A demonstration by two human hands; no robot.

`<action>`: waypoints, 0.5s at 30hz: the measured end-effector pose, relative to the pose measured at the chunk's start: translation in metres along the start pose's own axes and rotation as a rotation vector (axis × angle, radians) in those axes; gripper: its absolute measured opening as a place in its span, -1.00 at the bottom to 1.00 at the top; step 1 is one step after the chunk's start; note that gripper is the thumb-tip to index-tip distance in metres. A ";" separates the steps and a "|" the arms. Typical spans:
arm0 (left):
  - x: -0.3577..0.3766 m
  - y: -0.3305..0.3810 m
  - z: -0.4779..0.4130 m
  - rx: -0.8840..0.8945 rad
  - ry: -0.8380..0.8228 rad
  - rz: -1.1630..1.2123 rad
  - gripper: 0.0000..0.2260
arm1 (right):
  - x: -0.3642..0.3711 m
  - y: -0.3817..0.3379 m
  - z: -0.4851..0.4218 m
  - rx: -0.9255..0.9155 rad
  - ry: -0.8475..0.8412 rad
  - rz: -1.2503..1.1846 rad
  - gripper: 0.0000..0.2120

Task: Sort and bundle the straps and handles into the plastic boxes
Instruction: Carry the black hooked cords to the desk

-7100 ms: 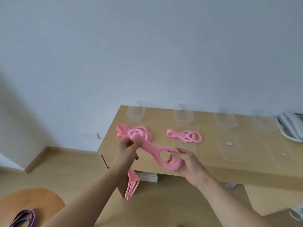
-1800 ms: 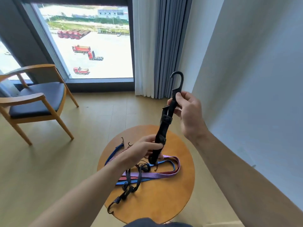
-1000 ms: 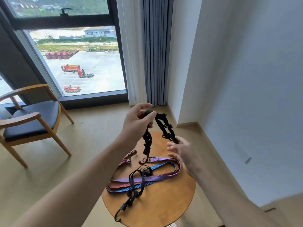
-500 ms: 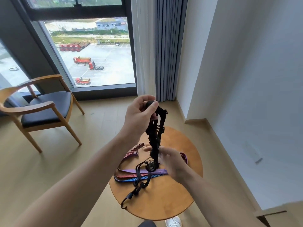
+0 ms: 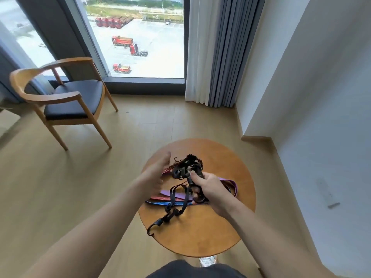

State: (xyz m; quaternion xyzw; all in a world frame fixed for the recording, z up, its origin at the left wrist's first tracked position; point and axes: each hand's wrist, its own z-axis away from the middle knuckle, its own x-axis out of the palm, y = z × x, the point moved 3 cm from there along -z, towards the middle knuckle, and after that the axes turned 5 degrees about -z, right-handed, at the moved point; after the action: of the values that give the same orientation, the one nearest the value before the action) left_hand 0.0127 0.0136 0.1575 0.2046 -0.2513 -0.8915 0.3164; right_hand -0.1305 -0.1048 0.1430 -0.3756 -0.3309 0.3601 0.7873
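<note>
Right fingers (image 5: 197,195): the right hand (image 5: 209,188) has them curled tight round the lower part of the black strap bundle (image 5: 188,167), with the thumb pressed along its side.
Left fingers (image 5: 165,158): straight and spread, holding nothing. The left hand (image 5: 157,173) has its palm turned toward the bundle, just beside it; whether it touches I cannot tell.
Black strap bundle: held up above the tabletop (image 5: 200,233), with folded loops and a small hook sticking out past the thumb on the far side.
Black cord (image 5: 170,209): runs down from under the right hand onto the tabletop and ends in a hook near the left edge. Whether it is one piece with the bundle I cannot tell.
Coloured straps (image 5: 228,182): they lie flat on the tabletop below both hands. A purple one loops out to the right of the right hand, and red and blue striped ones lie beneath the left wrist.
In the way: the right hand and forearm hide the middle of the coloured straps, and the left hand covers their far ends.
Tabletop: round, of wood, standing on a wooden floor (image 5: 80,187).
Shoe (image 5: 207,260): pale, showing just under the near edge of the tabletop.
Chair (image 5: 68,97): wooden arms and a dark seat, well apart at the far left, beside the window (image 5: 144,41).
Curtains (image 5: 212,51): one white and one grey, hanging at the window's right side.
Wall (image 5: 321,97): plain white, along the right.
</note>
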 end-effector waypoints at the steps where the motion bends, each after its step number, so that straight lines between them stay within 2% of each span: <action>1: 0.005 -0.019 -0.005 -0.100 -0.099 0.023 -0.01 | 0.002 0.007 -0.005 0.025 -0.004 0.056 -0.75; 4: 0.023 -0.065 -0.019 -0.262 -0.315 0.229 0.02 | 0.012 0.028 -0.013 0.114 -0.100 0.193 -0.78; 6: 0.032 -0.083 -0.028 -0.283 -0.353 0.443 -0.08 | 0.018 0.044 -0.016 0.171 -0.192 0.307 -0.80; 8: 0.038 -0.091 -0.033 -0.239 -0.371 0.638 -0.27 | 0.020 0.061 -0.020 0.204 -0.268 0.409 -0.80; 11: 0.036 -0.099 -0.042 -0.163 -0.238 0.734 -0.65 | 0.023 0.085 -0.026 0.272 -0.380 0.511 -0.81; 13: 0.031 -0.106 -0.047 -0.143 -0.123 0.699 -0.76 | 0.024 0.097 -0.031 0.327 -0.468 0.557 -0.79; 15: 0.022 -0.113 -0.051 -0.166 0.016 0.671 -0.85 | 0.023 0.108 -0.040 0.351 -0.530 0.607 -0.68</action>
State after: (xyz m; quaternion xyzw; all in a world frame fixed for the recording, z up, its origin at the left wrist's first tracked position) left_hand -0.0287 0.0588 0.0478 0.0911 -0.2289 -0.7537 0.6093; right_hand -0.1206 -0.0504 0.0392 -0.2108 -0.3300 0.7098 0.5855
